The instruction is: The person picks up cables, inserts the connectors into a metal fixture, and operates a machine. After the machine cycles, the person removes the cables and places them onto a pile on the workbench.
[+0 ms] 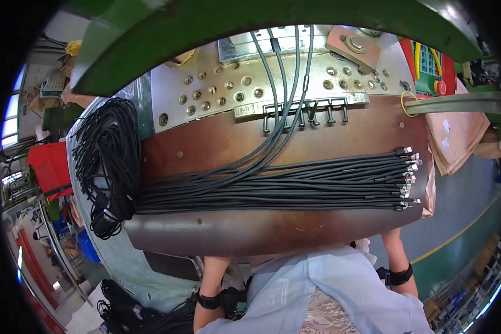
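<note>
Both of my forearms reach under the near edge of a brown board [273, 231], so my left hand and my right hand are hidden beneath it. A row of black cables [273, 186] lies side by side across the board, their bare metal connectors [409, 175] at the right end. Several cables bend up from the row, over a black pronged rack [306, 117], and run to a metal block [261, 47] on the machine. At the left, the rest of the cables gather in a coiled black bundle [108, 161].
A green machine frame [250, 22] arches overhead. Behind the board stands a metal plate [206, 92] with many holes. A control box with a red button [440, 87] is at the far right, near a grey metal bar [467, 104]. More black cables [133, 312] lie at lower left.
</note>
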{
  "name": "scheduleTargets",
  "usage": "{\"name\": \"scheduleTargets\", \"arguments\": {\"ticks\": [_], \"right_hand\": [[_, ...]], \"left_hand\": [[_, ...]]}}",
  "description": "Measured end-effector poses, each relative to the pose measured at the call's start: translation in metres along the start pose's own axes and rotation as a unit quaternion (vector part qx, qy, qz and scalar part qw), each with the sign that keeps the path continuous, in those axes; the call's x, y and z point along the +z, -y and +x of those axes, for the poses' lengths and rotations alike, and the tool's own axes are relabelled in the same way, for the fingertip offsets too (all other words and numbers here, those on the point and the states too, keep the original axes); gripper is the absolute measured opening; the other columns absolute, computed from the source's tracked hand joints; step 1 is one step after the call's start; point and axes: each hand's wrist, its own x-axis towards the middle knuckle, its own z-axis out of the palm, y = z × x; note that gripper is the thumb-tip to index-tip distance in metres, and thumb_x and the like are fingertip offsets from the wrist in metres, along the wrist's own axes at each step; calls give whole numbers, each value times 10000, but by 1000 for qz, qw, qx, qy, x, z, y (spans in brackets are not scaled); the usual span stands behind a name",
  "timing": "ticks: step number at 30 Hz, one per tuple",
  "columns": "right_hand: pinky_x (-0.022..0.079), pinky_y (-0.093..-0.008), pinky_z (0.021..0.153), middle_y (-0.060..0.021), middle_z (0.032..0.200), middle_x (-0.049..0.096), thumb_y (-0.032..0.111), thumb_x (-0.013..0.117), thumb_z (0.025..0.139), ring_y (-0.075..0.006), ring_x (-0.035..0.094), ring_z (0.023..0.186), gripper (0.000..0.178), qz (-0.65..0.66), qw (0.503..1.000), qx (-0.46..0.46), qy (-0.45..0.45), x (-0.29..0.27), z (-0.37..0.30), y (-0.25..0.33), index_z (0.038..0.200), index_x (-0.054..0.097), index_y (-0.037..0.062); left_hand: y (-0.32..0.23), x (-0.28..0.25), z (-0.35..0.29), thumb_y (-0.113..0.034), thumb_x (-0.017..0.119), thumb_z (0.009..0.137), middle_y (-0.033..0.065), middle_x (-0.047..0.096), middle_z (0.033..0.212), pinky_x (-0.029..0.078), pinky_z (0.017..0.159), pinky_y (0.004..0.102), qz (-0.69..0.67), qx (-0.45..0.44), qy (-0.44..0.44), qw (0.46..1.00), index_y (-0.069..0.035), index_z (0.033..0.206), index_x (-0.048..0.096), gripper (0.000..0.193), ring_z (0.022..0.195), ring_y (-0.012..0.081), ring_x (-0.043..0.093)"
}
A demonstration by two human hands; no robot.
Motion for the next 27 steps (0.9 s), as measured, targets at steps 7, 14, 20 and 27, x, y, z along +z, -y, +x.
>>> {"name": "scheduleTargets", "arguments": {"ticks": [7,14,20,27], "right_hand": [[436,-381,831,-147,1034,595,105,537,836,-286,552,955,257,-114,991,-53,-37,-4,15,31,1069,574,3],[450,-393,802,-162,974,619,83,584,763,-334,574,919,241,-232,970,-54,-46,-13,24,56,988,605,0],[472,-362,796,-124,946,643,92,615,756,-302,595,928,229,-106,869,-68,479,-99,48,193,964,619,-5],[441,-378,901,-152,1134,558,99,623,771,-320,533,1056,422,-332,845,-417,44,-23,189,276,1171,517,16]], "left_hand": [[6,2,3,-139,531,825,133,579,1085,434,845,370,48,8,-25,998,-47,1081,574,275,1004,283,541],[2,-4,0,-153,520,838,155,575,1084,440,841,382,-5,3,-33,999,-39,1081,574,274,993,307,546],[-63,-99,5,-359,577,850,174,495,1274,399,948,383,-219,307,284,881,-22,1198,522,487,1161,329,482],[-156,-127,73,-381,663,759,201,362,1378,324,1018,430,-124,485,-75,862,-22,1293,404,694,1263,364,362]]}}
